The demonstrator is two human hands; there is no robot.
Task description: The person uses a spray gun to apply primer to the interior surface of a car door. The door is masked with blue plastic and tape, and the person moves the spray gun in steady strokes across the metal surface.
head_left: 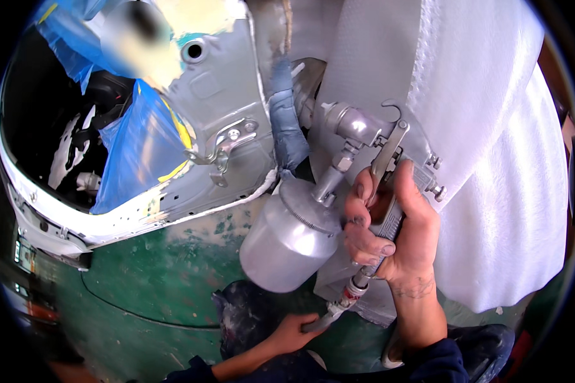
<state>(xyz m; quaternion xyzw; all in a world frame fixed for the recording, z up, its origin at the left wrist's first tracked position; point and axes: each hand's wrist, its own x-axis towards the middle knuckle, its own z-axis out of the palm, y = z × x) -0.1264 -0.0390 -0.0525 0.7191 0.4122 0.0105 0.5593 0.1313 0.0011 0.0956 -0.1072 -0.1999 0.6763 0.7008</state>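
A silver spray gun (363, 126) hangs tilted in front of me, its nozzle toward the upper left. My right hand (410, 233) is wrapped round its grip, with fingers curled at the trigger (388, 153). Below the nozzle end, a round metal paint cup (287, 239) is joined to the gun by a short neck. At the foot of the grip sits a hose coupling (353, 290) with a red band. My left hand (294, 333) is closed round the air hose (324, 317) just under that coupling; part of the hose is hidden in the fingers.
At the left stands a grey and white car body shell (230, 96) with a hinge bracket, blue masking film (144, 143) and yellow tape. White foam sheeting (479, 185) drapes down the right. A dark cable (147, 316) crosses the green floor (128, 274). My knees are low in view.
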